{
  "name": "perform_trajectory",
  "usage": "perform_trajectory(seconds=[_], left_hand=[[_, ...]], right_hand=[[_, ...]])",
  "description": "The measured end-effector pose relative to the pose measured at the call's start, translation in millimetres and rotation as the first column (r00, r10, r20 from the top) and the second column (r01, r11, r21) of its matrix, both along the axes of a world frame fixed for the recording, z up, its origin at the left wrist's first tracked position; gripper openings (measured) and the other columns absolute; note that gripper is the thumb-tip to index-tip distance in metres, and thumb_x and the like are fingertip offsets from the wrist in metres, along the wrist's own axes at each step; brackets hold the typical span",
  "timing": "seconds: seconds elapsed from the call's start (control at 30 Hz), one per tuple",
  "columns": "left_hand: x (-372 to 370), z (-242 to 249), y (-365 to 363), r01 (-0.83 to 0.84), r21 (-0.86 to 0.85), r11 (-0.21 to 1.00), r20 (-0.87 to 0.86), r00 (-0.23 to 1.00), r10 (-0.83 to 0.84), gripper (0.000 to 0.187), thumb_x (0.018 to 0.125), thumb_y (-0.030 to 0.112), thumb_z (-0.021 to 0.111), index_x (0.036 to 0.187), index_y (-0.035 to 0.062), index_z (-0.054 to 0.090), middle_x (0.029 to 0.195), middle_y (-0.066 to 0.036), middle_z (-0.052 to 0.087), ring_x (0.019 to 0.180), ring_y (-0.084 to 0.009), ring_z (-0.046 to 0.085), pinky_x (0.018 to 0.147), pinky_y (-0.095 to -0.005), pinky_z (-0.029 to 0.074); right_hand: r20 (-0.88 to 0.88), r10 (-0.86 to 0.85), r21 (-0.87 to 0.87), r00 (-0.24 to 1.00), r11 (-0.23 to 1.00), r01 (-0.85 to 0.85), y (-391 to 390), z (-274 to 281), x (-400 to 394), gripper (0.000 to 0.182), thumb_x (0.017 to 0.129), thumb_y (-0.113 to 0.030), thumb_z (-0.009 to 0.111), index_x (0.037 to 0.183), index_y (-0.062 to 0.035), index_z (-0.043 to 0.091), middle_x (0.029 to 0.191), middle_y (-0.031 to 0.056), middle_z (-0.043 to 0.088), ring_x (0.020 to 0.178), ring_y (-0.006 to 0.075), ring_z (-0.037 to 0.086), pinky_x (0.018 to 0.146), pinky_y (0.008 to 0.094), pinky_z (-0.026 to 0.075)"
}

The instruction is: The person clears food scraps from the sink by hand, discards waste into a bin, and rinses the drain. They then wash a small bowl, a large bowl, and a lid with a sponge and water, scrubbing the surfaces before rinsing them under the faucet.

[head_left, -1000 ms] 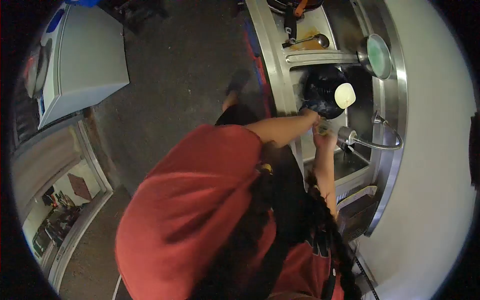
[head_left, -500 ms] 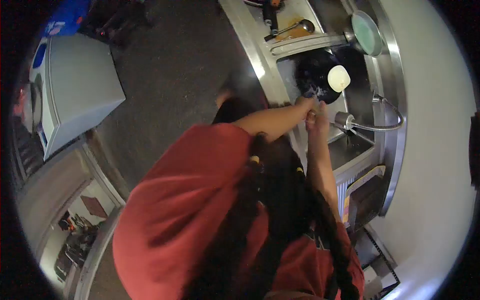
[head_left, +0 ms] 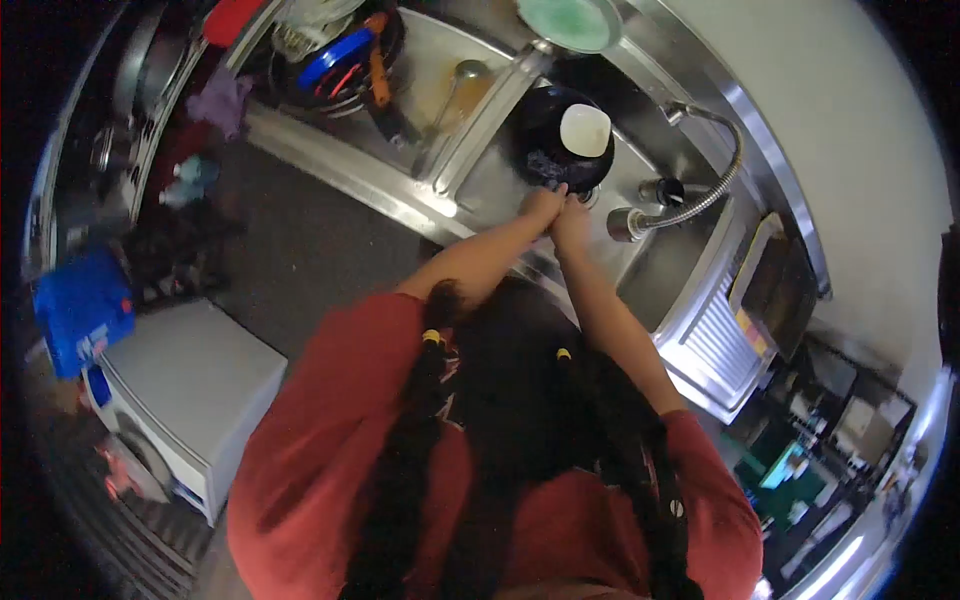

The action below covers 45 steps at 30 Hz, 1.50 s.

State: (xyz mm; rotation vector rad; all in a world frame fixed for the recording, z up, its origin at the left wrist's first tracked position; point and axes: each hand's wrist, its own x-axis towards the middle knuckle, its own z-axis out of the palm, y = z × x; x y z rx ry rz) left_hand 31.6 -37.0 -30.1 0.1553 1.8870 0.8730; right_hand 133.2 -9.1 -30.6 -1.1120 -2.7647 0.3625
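Note:
My left hand (head_left: 543, 204) and my right hand (head_left: 571, 218) are close together over the sink, at the near edge of a round black pan (head_left: 540, 125). Their fingers look curled and pressed together. Whatever they grip, if anything, is hidden between them; a small greyish patch shows at the fingertips. Whitish suds lie on the near part of the pan. A white squarish bowl (head_left: 585, 130) rests in the pan, beyond my hands. To the right of my hands hangs the spray head (head_left: 626, 225) of a flexible metal faucet (head_left: 725, 180), apart from them.
A pale green pan (head_left: 570, 22) sits on the sink's back edge. In the left basin lie a ladle (head_left: 468, 72) and a pot with a blue-rimmed item (head_left: 335, 58) and orange-handled utensil (head_left: 378, 70). A ribbed drainboard (head_left: 715, 345) is at the right.
The view has turned, so the sink now shows more of its left basin and the drainboard. My hands stay together over the sink beside the black pan.

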Motion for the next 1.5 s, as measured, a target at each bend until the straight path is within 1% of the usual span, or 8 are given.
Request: perform_trajectory(seconds=[0.2,0.47,0.6,0.9,1.0,1.1,1.23,1.5], left_hand=[[-40.3,-19.4,-3.4,0.238,0.164,0.957,-0.131,0.967,-0.218,0.067,0.083,0.043,0.067,0.123,-0.0091,0.052,0.119,-0.035,0.056,0.113,-0.0459,0.055,0.095,-0.047,0.045],[-57.1,-29.8,-26.9,0.451,0.006,0.893,-0.402,0.819,-0.41,0.062,0.078,0.028,0.073,0.125,-0.0042,0.047,0.123,-0.031,0.053,0.118,-0.041,0.053,0.096,-0.0434,0.045],[-83.3,31.0,-26.8,0.282,0.142,0.949,0.117,0.947,-0.299,0.088,0.071,0.031,0.079,0.137,-0.0054,0.033,0.117,-0.018,0.06,0.105,-0.0318,0.059,0.084,-0.0434,0.05],[-74.2,3.0,-9.8,0.007,0.093,0.996,0.549,0.834,-0.057,0.041,0.086,0.028,0.069,0.119,0.0067,0.056,0.106,-0.008,0.064,0.094,-0.0251,0.06,0.08,-0.0487,0.048],[-57.8,5.0,-2.7,0.057,0.314,0.948,0.691,0.671,-0.269,0.045,0.089,0.036,0.066,0.122,0.0082,0.055,0.115,-0.009,0.063,0.106,-0.0296,0.059,0.093,-0.0532,0.044],[-36.8,19.2,11.0,-0.075,0.179,0.981,0.876,0.466,-0.124,0.058,0.085,0.042,0.069,0.126,0.0052,0.052,0.118,-0.011,0.065,0.117,-0.032,0.056,0.102,-0.0532,0.04],[-5.8,23.8,30.0,-0.028,-0.027,0.999,0.83,0.557,0.038,0.074,0.092,0.066,0.038,0.138,0.0088,0.045,0.146,-0.015,0.042,0.134,-0.0362,0.039,0.111,-0.0562,0.026],[41.6,-41.3,36.6,-0.213,0.182,0.96,0.733,0.68,0.012,0.055,0.097,0.054,0.037,0.122,0.0099,0.057,0.122,-0.012,0.061,0.113,-0.0273,0.057,0.1,-0.0434,0.044]], right_hand=[[-0.389,-0.541,-0.325,0.745,0.838,0.439,-4.5,54.6,-72.3,0.024,0.088,-0.019,0.059,0.1,0.0008,0.061,0.099,0.0218,0.063,0.091,0.0386,0.061,0.081,0.0454,0.047],[-0.831,-0.366,-0.287,0.418,0.927,0.24,111.6,179.2,-229.3,0.048,0.08,-0.022,0.07,0.121,0.0002,0.057,0.117,0.0226,0.058,0.111,0.0384,0.053,0.099,0.0436,0.04],[-0.556,-0.557,-0.434,0.617,0.828,0.356,141.0,145.6,-224.4,0.071,0.087,-0.045,0.056,0.145,-0.0069,0.036,0.149,0.0208,0.034,0.136,0.0415,0.03,0.111,0.0464,0.029],[-0.496,-0.727,-0.667,0.475,0.669,0.327,6.8,-55.8,-52.1,0.043,0.085,-0.019,0.067,0.124,-0.0044,0.057,0.119,0.0131,0.059,0.109,0.0229,0.058,0.091,0.0345,0.048],[-0.272,-0.905,-0.862,0.327,0.381,0.334,15.9,-73.5,-4.4,0.041,0.089,-0.024,0.067,0.124,-0.0063,0.057,0.114,0.0113,0.061,0.104,0.0187,0.06,0.083,0.033,0.051],[0.08,-0.974,-0.878,0.213,-0.17,-0.446,28.7,-60.5,47.2,0.033,0.09,-0.02,0.066,0.121,-0.0119,0.058,0.104,0.0049,0.064,0.094,0.0132,0.062,0.078,0.0327,0.052],[-0.343,-0.705,-0.758,0.621,0.598,0.261,17.3,-60.9,58.8,0.047,0.083,-0.032,0.069,0.121,-0.0082,0.058,0.112,0.0152,0.067,0.097,0.0301,0.067,0.084,0.0414,0.051],[-0.243,-0.809,-0.737,0.536,0.513,0.44,3.6,52.5,28.1,0.054,0.078,-0.037,0.072,0.12,-0.0101,0.05,0.108,0.022,0.062,0.105,0.0407,0.059,0.088,0.0472,0.048]])
